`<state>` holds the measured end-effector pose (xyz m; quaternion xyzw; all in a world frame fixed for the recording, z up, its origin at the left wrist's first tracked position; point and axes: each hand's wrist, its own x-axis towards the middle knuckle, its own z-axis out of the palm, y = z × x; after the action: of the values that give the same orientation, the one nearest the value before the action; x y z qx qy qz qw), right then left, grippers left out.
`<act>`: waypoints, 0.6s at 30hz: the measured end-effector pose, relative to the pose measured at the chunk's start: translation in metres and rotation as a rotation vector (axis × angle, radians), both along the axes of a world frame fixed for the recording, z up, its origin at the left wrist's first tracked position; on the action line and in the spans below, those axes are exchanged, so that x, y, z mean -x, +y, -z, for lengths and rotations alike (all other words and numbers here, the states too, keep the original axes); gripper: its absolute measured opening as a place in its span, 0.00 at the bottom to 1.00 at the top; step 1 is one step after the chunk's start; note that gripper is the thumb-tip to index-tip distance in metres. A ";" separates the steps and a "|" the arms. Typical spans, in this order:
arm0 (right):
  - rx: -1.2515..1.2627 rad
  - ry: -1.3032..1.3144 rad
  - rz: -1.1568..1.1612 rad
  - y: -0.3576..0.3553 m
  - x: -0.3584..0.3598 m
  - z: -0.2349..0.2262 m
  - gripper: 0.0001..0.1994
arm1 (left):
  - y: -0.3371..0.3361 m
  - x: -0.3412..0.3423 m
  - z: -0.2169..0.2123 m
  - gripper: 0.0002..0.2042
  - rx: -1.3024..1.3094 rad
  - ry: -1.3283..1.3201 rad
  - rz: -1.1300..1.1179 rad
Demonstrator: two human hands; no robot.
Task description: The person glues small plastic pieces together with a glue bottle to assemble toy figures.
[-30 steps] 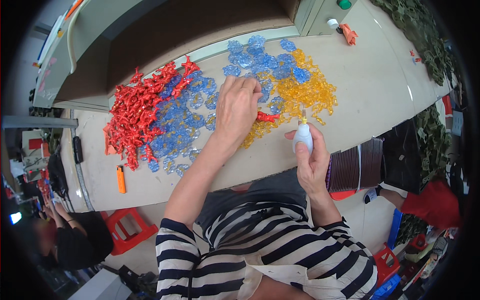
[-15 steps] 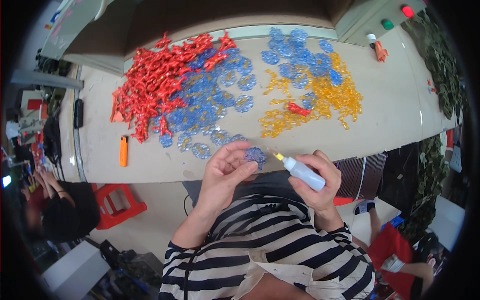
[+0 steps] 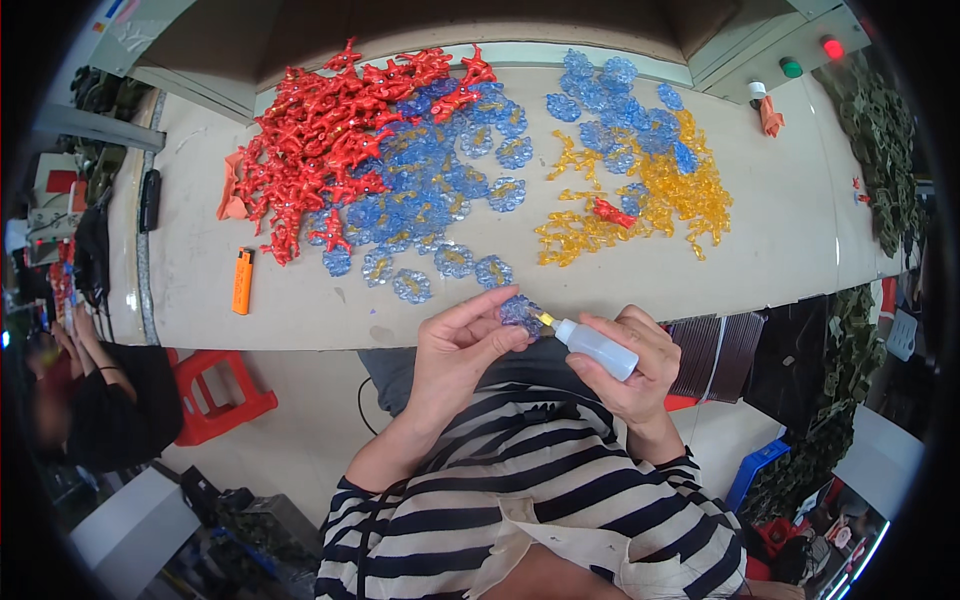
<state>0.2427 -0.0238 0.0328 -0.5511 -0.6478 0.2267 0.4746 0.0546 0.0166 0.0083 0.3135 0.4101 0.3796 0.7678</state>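
Blue pc (image 3: 518,312) in thumb-finger pinch, L hand (image 3: 452,348) (btl (image 3: 602,350) tip v. close).

Disc (image 3: 518,313): translucent blue-purple, small, scalloped flower-like edge, textured; lifted, near-centre of scene, face tilted, lower left part hidden by fingers. Squeeze bottle (image 3: 602,351): pale whitish-blue, semi-translucent, rounded body, narrower shoulder, yellow tip; just right of disc, lying at a slant, tip aimed far-left, right at disc's right edge. Contact unclear. Base end partly covered.
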 end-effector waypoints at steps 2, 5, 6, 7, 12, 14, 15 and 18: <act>0.018 -0.005 -0.011 -0.001 -0.001 -0.002 0.19 | 0.000 -0.001 0.000 0.20 0.008 0.023 -0.016; 0.033 -0.008 -0.023 0.000 -0.001 -0.005 0.19 | 0.001 -0.001 0.001 0.20 -0.003 0.066 -0.012; 0.031 -0.006 -0.025 0.001 -0.001 -0.005 0.19 | 0.001 -0.001 0.001 0.20 -0.003 0.066 -0.011; 0.032 -0.006 -0.024 0.001 -0.001 -0.006 0.19 | 0.001 -0.002 0.000 0.20 -0.030 0.088 -0.018; 0.030 -0.056 -0.026 0.003 -0.002 -0.006 0.21 | 0.000 -0.005 -0.003 0.20 -0.062 0.114 -0.072; 0.058 -0.053 -0.028 0.003 0.001 -0.009 0.19 | 0.000 -0.003 0.000 0.20 -0.103 0.154 -0.079; 0.086 -0.052 -0.030 0.003 0.002 -0.011 0.18 | 0.000 -0.002 0.001 0.20 -0.103 0.154 -0.080; 0.067 0.015 -0.010 0.004 -0.002 -0.008 0.18 | 0.000 0.000 0.001 0.20 -0.070 0.135 -0.080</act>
<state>0.2449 -0.0195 0.0410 -0.5615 -0.6391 0.2548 0.4597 0.0547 0.0166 0.0070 0.3485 0.4595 0.4023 0.7111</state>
